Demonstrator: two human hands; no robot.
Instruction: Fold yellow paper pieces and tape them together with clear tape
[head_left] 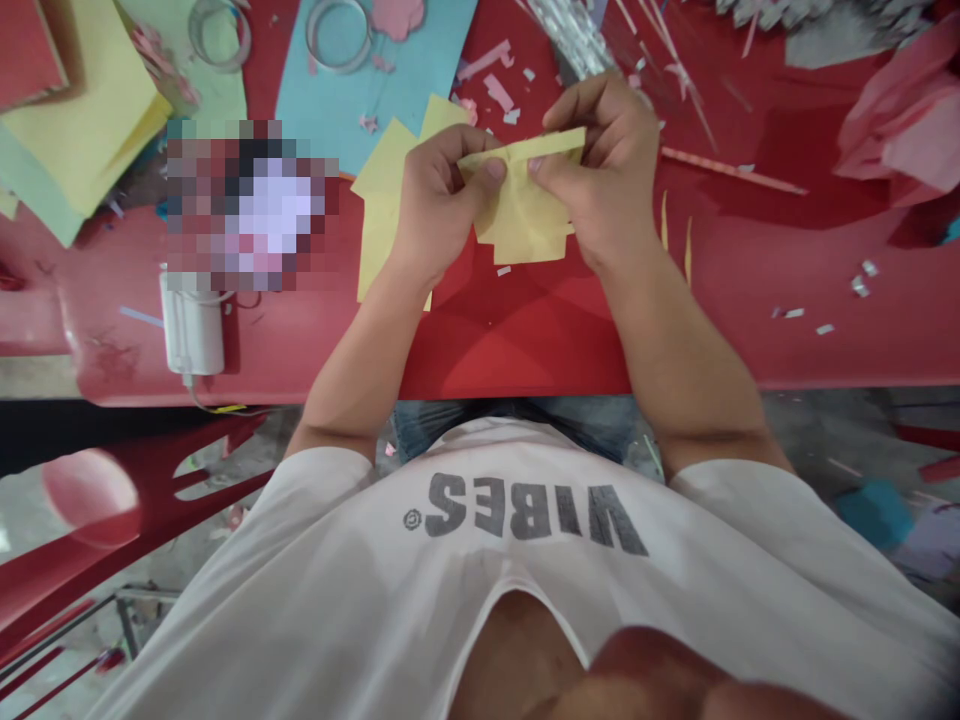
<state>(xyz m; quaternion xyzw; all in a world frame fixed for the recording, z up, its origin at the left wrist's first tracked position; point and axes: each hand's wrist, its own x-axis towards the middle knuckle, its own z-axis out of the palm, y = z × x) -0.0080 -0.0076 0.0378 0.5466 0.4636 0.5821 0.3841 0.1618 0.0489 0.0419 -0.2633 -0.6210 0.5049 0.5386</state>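
Between my two hands I hold a piece of yellow paper [529, 220] above the red table, its upper edge folded over into a narrow strip. My left hand [446, 195] pinches the left end of that fold, thumb in front. At the right end, my right hand [611, 165] grips the fold with its thumb and fingers. The paper's lower edge is cut in steps and hangs loose. More yellow paper [379, 240] lies flat on the table beside and partly under my left hand.
Tape rolls [337, 35] rest on a blue sheet [300, 100]. A white power bank [193, 325] with a cable lies near the front edge. A striped pencil [735, 170] is to the right, and pink crumpled paper [911, 120] beyond it. Paper scraps are scattered about.
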